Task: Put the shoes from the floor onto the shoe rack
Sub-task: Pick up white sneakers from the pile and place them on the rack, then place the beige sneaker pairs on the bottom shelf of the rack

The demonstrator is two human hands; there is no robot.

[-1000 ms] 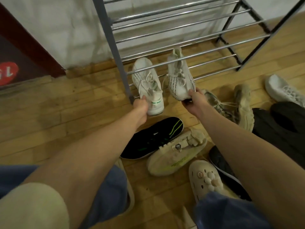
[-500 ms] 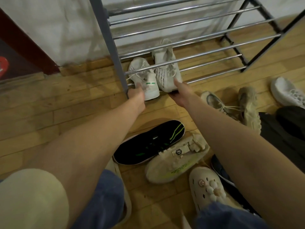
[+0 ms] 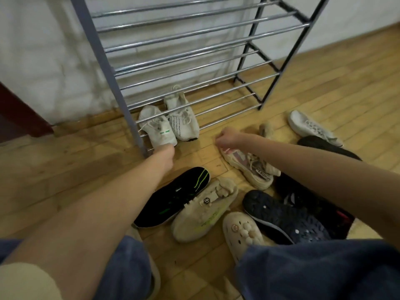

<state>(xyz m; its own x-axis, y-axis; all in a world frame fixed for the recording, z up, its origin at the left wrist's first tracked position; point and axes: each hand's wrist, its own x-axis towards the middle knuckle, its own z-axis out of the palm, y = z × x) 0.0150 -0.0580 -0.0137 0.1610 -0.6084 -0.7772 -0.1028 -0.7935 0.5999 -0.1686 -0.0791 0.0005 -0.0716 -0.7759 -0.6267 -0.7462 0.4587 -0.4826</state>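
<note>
Our forearms are bare, with no watch or band at the wrists. Our left hand (image 3: pixel 165 151) and right hand (image 3: pixel 227 137) wear no gloves or rings. A pale cream sleeve (image 3: pixel 23 280) covers our left shoulder. We wear blue denim shorts (image 3: pixel 313 271) over both thighs.

I see two white lace-up sneakers (image 3: pixel 168 124) side by side on the lowest bars of the grey-framed chrome-bar shoe rack (image 3: pixel 194 83). My left hand (image 3: pixel 165 151) touches the heel of the left sneaker. My right hand (image 3: pixel 227 137), loosely curled and empty, hangs over a beige chunky trainer (image 3: pixel 249 167) on the wooden plank floor (image 3: pixel 65 169).
</note>
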